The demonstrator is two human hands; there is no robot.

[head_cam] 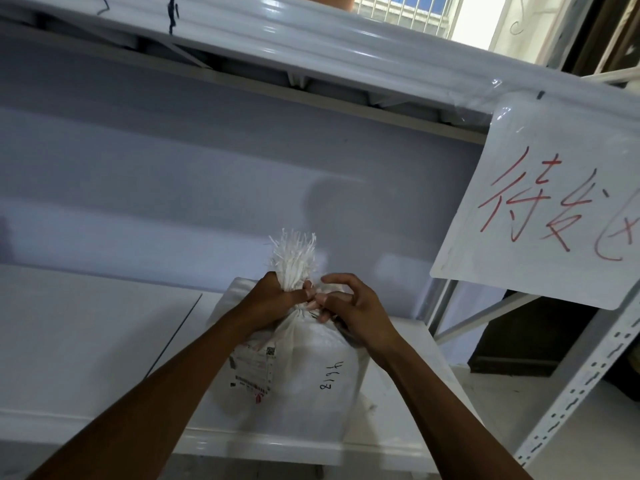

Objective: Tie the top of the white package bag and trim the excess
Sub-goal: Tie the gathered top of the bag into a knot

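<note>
Head camera looks down at a white bag [298, 375] standing on a white metal shelf [86, 341]. Its top is gathered into a neck, with a frayed tuft [294, 254] sticking up above it. Left hand [277, 296] is closed tight around the neck, just under the tuft. Right hand [349, 306] touches the neck from the other side, its fingers [337, 280] loosely curled; whether they pinch anything is unclear. A label [252, 372] and black handwriting mark the bag's front. A white sign [540, 202] with red writing hangs at right.

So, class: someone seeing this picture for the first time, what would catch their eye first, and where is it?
Probably the frayed white tuft sprouting from the white package bag at centre, with the left hand gripping its neck and the right hand beside it. Next, the sign with red handwriting hanging at right.
</note>
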